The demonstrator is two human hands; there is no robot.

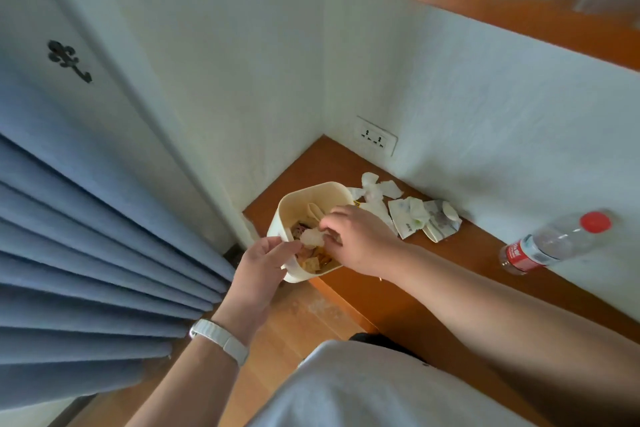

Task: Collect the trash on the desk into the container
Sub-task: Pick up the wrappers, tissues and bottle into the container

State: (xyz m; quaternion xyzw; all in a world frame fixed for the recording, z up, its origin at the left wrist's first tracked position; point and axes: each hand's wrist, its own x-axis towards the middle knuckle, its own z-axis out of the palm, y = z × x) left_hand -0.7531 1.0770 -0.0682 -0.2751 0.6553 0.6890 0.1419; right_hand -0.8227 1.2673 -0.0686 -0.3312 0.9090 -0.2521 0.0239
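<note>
A cream plastic container stands at the left end of the wooden desk, partly over its front edge, holding wrappers and paper. My left hand grips its near rim. My right hand is over the opening, fingers pinched on a crumpled white tissue just above the trash inside. Behind the container lie torn white paper scraps and crumpled printed wrappers on the desk by the wall.
A clear plastic bottle with a red cap and red label lies on the desk at the right. A wall socket sits above the desk corner. Blue curtains hang at the left; wooden floor shows below.
</note>
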